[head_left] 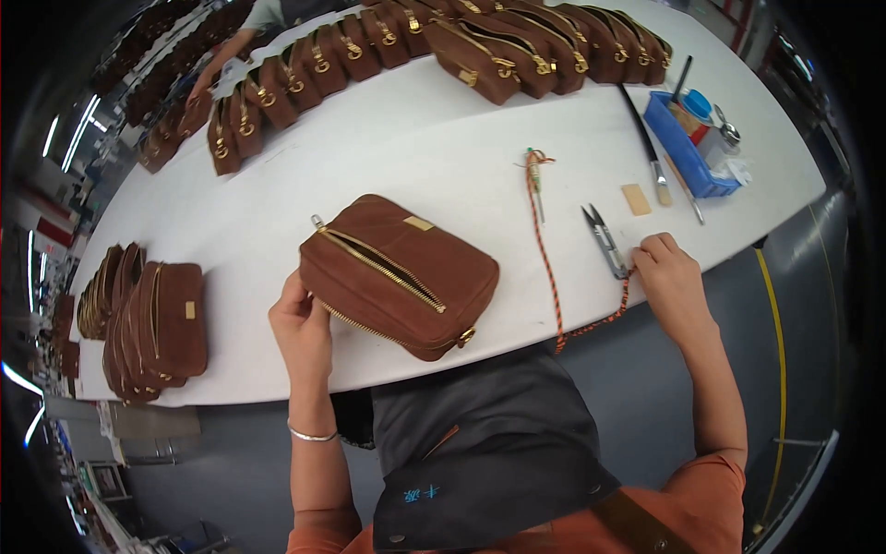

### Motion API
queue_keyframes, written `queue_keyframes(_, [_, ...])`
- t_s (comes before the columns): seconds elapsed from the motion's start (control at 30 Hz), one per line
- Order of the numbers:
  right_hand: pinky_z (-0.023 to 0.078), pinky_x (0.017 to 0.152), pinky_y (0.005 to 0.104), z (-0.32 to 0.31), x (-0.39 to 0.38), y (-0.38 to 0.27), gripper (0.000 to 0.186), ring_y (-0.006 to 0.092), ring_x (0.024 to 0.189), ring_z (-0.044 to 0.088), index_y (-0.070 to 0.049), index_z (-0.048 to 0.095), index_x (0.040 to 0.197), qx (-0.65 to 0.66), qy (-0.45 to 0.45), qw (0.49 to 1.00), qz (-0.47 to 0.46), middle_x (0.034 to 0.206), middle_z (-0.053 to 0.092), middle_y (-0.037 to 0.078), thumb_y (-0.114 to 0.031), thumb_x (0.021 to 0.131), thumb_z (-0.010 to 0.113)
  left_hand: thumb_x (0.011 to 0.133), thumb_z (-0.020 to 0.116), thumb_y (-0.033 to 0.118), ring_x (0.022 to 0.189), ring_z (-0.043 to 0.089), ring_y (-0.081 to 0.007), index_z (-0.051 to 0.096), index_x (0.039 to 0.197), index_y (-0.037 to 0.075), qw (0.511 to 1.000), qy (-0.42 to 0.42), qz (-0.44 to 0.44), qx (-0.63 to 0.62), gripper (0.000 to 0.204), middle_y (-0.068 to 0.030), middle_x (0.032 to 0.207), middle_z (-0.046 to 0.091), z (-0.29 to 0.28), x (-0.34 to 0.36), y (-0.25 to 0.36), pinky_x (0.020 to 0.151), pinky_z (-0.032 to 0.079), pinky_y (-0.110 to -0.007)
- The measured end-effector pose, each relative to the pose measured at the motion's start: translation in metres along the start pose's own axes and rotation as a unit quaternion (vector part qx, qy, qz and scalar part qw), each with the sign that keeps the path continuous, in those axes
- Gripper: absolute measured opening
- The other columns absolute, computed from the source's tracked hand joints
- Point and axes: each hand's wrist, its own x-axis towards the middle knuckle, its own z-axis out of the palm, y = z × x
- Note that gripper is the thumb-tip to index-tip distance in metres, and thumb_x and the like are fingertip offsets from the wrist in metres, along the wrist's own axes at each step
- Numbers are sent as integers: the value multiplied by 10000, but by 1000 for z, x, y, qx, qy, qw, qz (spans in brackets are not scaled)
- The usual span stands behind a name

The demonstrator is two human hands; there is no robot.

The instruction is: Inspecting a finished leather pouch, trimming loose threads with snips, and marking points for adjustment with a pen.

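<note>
A brown zippered pouch (397, 277) stands tilted in front of me, its gold-toothed zip partly open and a small gold patch on its face. My left hand (303, 319) grips it by the left edge, fingers partly hidden behind it. Over to the right, my right hand (672, 282) rests at the table's near edge with its fingers curled together. Those fingertips lie right beside the handle end of a pair of thread snips (604, 242); whether they pinch the snips or their cord I cannot make out. An orange-and-black cord (551, 277) runs from the snips to a small awl-like tool (538, 189).
Rows of similar brown pouches (318, 65) line the far side, and more pouches (166, 323) stand at the left. A blue tray (688, 152) of supplies, a brush (663, 185) and a tan block (636, 199) lie at the right. Another person's arm (217, 65) reaches in far left.
</note>
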Motion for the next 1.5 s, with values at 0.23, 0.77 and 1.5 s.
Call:
queue_keyframes(0.23, [517, 765, 381, -21, 12, -5, 242, 287, 948, 584, -4, 647, 921, -50, -84, 995, -37, 946, 591, 114, 41, 685, 625, 923, 552, -47, 931, 607, -111, 639, 1138, -35, 999, 24, 5, -26, 233, -76, 1159, 624, 2, -3, 2, 798, 510, -251])
queue_keyframes(0.77, [517, 744, 368, -45, 111, -184, 167, 287, 868, 629, -2, 660, 981, 440, 129, 868, -191, 937, 651, 113, -11, 816, 685, 835, 585, -15, 1164, 572, -269, 691, 964, 2, 986, 93, 49, 133, 167, -163, 1258, 577, -26, -31, 17, 981, 452, -366])
queue_keyframes(1.5, [497, 692, 364, -30, 120, -210, 136, 264, 841, 598, -26, 641, 924, 379, 132, 893, -202, 929, 582, 86, -25, 800, 696, 1005, 534, 223, 995, 477, -99, 584, 1040, 45, 921, -48, -75, -380, 189, -18, 1117, 551, -35, -35, 40, 849, 401, -259])
